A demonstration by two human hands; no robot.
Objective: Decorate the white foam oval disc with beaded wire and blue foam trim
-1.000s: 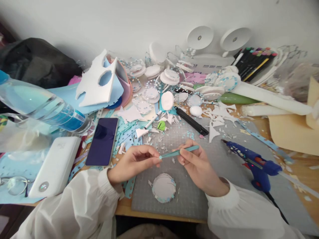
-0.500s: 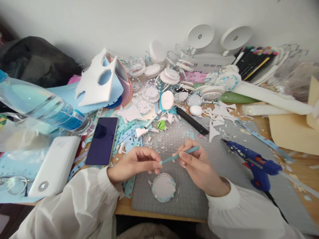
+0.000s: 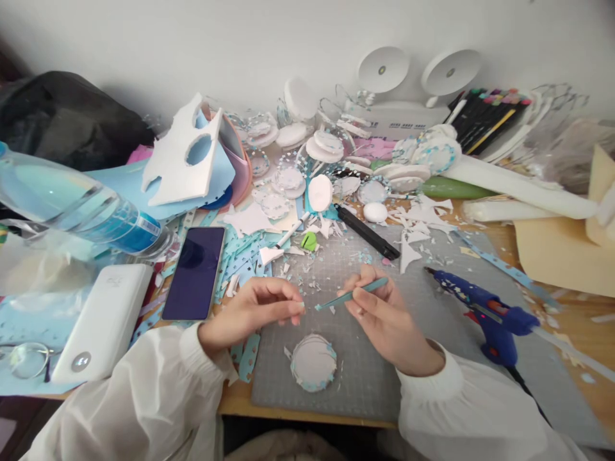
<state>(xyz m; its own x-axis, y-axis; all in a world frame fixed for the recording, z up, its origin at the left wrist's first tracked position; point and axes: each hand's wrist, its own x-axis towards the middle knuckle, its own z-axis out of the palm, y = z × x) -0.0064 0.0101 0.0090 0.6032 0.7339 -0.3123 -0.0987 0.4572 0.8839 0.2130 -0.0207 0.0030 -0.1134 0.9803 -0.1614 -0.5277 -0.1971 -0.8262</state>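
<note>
My right hand [image 3: 377,314] grips teal tweezers [image 3: 369,286] that point left, with a tiny light-blue piece [image 3: 318,307] at their tip. To the left of that tip, a small gap away, my left hand [image 3: 259,308] has thumb and forefinger pinched together. Something tiny and pale shows at those fingertips, too small to make out. Below both hands, a round white disc [image 3: 314,363] lies on the grey cutting mat [image 3: 365,390]. Thin wire and light-blue bits ring its edge.
A blue hot glue gun [image 3: 480,307] lies at right. Behind the hands are a black utility knife [image 3: 366,232], foam scraps and several decorated discs. At left lie a phone [image 3: 193,274], a white power bank [image 3: 103,320] and a large bottle [image 3: 81,202].
The tweezers' tip has moved apart from my left fingertips, with the light-blue piece at the tip. My left hand has shifted slightly left and up.
</note>
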